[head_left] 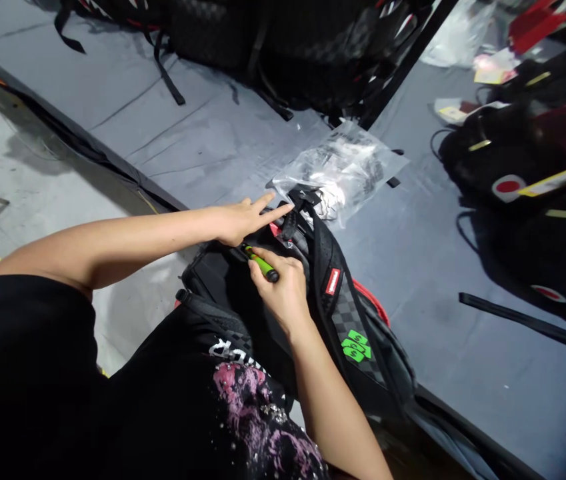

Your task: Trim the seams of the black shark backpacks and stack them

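Observation:
A black backpack (347, 313) with a checkered strap, a red label and a green patch lies at the near edge of the grey table (203, 147), partly against my body. My left hand (243, 220) rests on its top with the fingers stretched out, the forefinger pointing at a black strap buckle (299, 200). My right hand (283, 283) is closed round a thin tool with a green handle (263, 265), its tip aimed into the bag's top.
A clear plastic bag (343, 170) with pale contents lies just beyond the backpack. More black backpacks are heaped at the far edge (273, 47) and on the right (527, 187). A loose black strap (527, 320) lies at the right. Concrete floor shows at the left.

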The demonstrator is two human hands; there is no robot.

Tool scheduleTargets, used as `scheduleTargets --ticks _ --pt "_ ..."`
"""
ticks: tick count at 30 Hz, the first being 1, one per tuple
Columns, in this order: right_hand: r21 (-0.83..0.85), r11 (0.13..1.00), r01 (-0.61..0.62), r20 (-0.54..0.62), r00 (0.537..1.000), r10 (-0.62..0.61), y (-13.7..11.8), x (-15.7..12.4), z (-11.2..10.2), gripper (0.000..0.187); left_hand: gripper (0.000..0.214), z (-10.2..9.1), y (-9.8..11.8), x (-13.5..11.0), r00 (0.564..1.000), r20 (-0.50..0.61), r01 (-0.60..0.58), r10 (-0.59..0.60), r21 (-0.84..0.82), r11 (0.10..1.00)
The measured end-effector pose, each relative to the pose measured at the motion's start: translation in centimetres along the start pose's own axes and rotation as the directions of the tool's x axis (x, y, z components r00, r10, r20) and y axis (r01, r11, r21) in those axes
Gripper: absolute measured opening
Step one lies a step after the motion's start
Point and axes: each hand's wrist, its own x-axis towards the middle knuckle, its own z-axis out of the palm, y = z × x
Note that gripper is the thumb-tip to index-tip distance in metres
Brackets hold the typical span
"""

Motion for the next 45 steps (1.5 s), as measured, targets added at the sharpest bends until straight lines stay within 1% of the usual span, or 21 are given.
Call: scheduleTargets --ticks 2,4,6,9,11,13,16,20,23,27,30,33,35,38,42,45 --pt "-0.007 1.0 -0.004 -0.007 1.0 0.004 0.1 -0.1 0.0 0.023 0.124 0.3 -0.1 0.2 1.0 -0.025 -0.013 0.013 0.012 1.0" --pt "0.014 1.0 -0.002 0.021 1.0 0.002 0.2 -0.1 0.0 0.023 0.123 0.5 -0.2 0.3 0.999 -0.049 -0.016 0.017 0.024 1.0" --pt "0.013 1.0 -0.011 0.03 0.999 0.01 0.3 0.0 0.0 0.024 0.121 0.7 -0.3 0.5 0.998 -0.056 -0.01 0.012 0.03 0.999" --pt "-0.005 0.999 -0.032 0.003 0.999 0.032 0.3 0.2 0.2 0.025 0.117 0.7 -0.2 0.6 0.998 -0.053 -0.015 0.016 0.015 1.0" --pt "0.007 1.0 -0.027 0.023 0.999 0.027 0.3 0.2 0.2 0.026 0.117 0.7 -0.2 0.6 0.998 -0.061 -0.017 0.017 -0.008 1.0" --pt "-0.016 1.0 -0.026 0.036 0.999 0.027 0.2 0.2 0.1 0.026 0.118 0.8 -0.2 0.7 0.998 -0.066 -0.013 0.011 -0.036 0.999" --pt "-0.072 0.997 -0.042 0.006 0.999 0.042 0.1 0.0 0.0 0.027 0.119 0.9 -0.4 0.8 0.997 -0.075 -0.023 0.018 -0.07 0.997" --pt "-0.063 0.998 -0.025 0.036 0.999 0.028 0.1 -0.1 -0.3 0.028 0.118 1.1 -0.4 0.9 0.995 -0.091 -0.035 0.029 -0.07 0.997" --pt "-0.116 0.993 -0.023 0.011 1.0 0.024 0.1 -0.2 -0.4 0.027 0.116 1.0 -0.4 0.9 0.997 -0.075 -0.024 0.02 -0.063 0.998" --pt "-0.048 0.999 -0.015 0.044 0.999 0.018 0.1 -0.1 -0.3 0.027 0.116 0.9 -0.3 0.9 0.998 -0.067 -0.016 0.013 -0.048 0.999" --pt "-0.051 0.998 -0.025 0.033 0.999 0.027 0.1 0.2 -0.3 0.027 0.117 1.0 -0.4 1.0 0.998 -0.06 -0.022 0.018 -0.051 0.998" --pt "0.032 0.999 -0.014 0.098 0.995 0.011 0.2 0.6 -0.4 0.026 0.119 0.9 -0.5 1.1 0.997 -0.071 -0.04 0.036 -0.054 0.998" --pt "0.051 0.999 -0.009 0.123 0.992 0.003 0.2 0.7 -0.5 0.027 0.12 0.8 -0.4 1.1 0.998 -0.06 -0.032 0.028 -0.053 0.998" --pt "-0.007 1.0 -0.017 0.092 0.996 0.017 0.2 0.7 -0.4 0.028 0.12 0.6 -0.4 0.9 0.999 -0.033 -0.008 0.007 -0.053 0.999" --pt "-0.059 0.998 -0.025 0.115 0.993 0.031 -0.2 0.6 -0.4 0.028 0.121 0.9 -0.6 1.0 0.996 -0.08 -0.036 0.033 -0.037 0.999" --pt "-0.106 0.993 -0.045 0.09 0.994 0.055 -0.4 0.5 -0.7 0.027 0.12 1.0 -0.6 1.1 0.996 -0.085 -0.038 0.035 -0.029 0.999"
